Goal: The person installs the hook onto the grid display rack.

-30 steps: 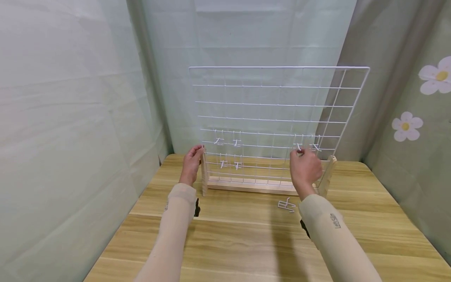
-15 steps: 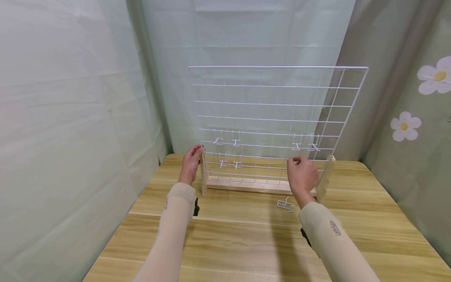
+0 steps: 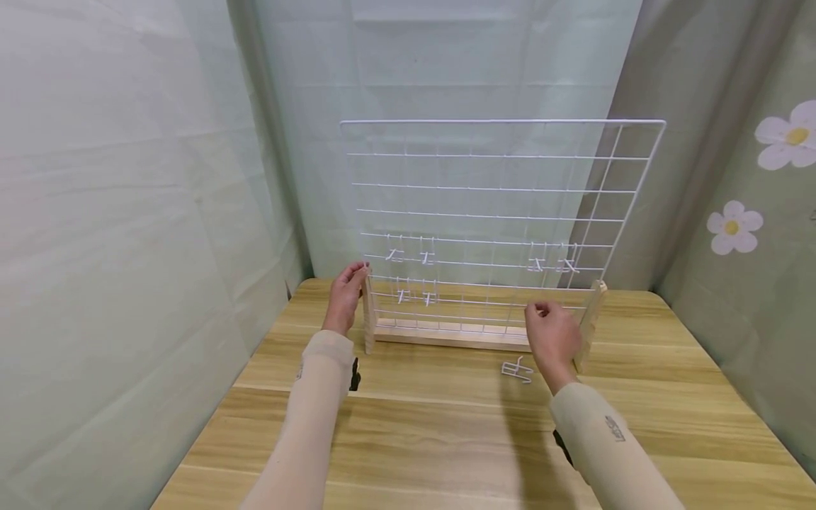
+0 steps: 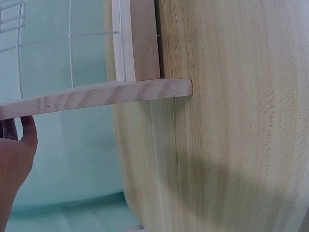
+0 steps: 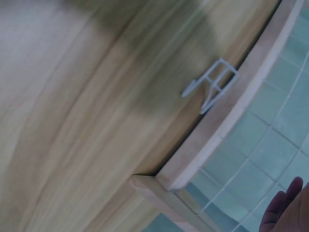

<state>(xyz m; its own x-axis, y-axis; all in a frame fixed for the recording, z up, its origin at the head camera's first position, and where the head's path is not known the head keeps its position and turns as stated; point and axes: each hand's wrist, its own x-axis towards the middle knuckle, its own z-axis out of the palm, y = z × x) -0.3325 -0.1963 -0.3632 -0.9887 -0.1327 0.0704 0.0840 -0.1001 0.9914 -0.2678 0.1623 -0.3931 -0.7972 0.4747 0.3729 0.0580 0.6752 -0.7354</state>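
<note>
A white wire grid panel (image 3: 503,120) stands upright in a pale wooden base (image 3: 446,334). My left hand (image 3: 346,296) holds the top of the left wooden upright (image 4: 96,95), its fingertips against the outer side in the left wrist view. My right hand (image 3: 552,336), fingers loosely curled and holding nothing, hovers before the lower right of the grid. A loose white wire hook (image 3: 517,370) lies on the table just left of the right wrist; the right wrist view also shows this hook. Hooks hang on the grid: an upper right pair (image 3: 537,263) and several at left (image 3: 427,258).
A wood-grain table (image 3: 408,439) carries the rack near its back edge. The right wooden upright (image 3: 594,312) stands just beyond the right hand. Pale green curtains (image 3: 159,212) enclose the back and sides, with white flowers (image 3: 734,227) on the right one.
My right hand has let go of the upper right hook, drawn back from the grid and lowered. The hook stays hanging. My left hand keeps its place on the upright.
</note>
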